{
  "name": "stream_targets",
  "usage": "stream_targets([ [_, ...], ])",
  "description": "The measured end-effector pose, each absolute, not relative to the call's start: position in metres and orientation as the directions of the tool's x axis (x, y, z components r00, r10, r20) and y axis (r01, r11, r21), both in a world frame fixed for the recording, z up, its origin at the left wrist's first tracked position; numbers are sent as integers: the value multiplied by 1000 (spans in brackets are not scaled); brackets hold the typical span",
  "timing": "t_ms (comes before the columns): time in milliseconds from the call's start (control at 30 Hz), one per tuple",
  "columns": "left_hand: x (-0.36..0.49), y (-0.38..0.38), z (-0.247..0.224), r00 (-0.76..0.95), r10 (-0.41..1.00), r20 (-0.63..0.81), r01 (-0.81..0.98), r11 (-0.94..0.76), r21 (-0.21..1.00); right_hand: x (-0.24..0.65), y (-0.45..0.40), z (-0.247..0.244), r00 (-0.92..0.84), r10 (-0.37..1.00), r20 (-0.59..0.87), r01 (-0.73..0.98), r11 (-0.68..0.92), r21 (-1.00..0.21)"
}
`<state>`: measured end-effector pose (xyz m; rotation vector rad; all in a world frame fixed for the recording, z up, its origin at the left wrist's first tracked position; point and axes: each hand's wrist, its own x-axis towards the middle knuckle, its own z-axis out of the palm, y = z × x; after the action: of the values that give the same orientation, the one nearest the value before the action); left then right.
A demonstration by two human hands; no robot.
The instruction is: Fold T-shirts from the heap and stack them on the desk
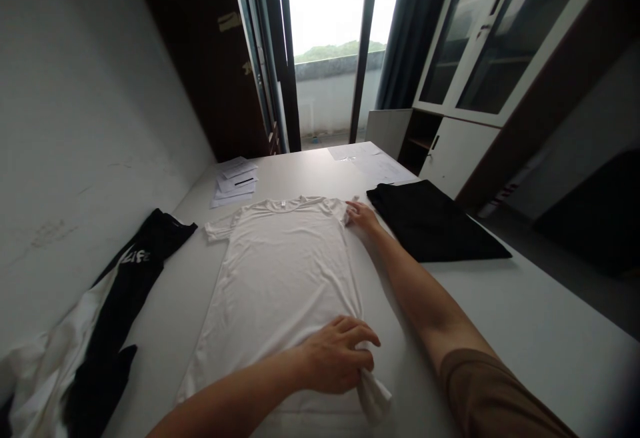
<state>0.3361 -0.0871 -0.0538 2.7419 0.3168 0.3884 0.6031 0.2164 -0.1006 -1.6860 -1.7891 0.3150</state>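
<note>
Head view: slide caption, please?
White shirt laid on a table, left hand gripping its lower side, right hand at its sleeve.

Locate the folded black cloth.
In the head view, the folded black cloth lies on the white table, to the right of the white shirt and the right hand.

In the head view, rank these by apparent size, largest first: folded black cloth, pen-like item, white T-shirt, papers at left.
1. White T-shirt
2. Folded black cloth
3. Papers at left
4. Pen-like item

A white T-shirt [285,271] lies spread out — lightly wrinkled.
</note>
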Motion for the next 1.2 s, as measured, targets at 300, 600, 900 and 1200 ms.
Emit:
stream_targets([
  [300, 332, -81, -51, 951, 258, 172, 136, -845, 518, 602, 216, -107, 16, 962, 273, 807, 149, -571],
  [600, 320, -72, -42, 965, 235, 113, 149, -853, 501, 606, 223, -106, 359, 907, 221, 408, 61, -911],
  [900, 321, -73, -39, 936, 299, 184, 167, -840, 517, 596, 216, -98, 133, 988, -80, 204, -106, -973],
  [1200, 322, -76, -36, 929, 302, 212, 147, -830, 538, 597, 209, -93, 199, 961, 193, 788, -40, -614],
])
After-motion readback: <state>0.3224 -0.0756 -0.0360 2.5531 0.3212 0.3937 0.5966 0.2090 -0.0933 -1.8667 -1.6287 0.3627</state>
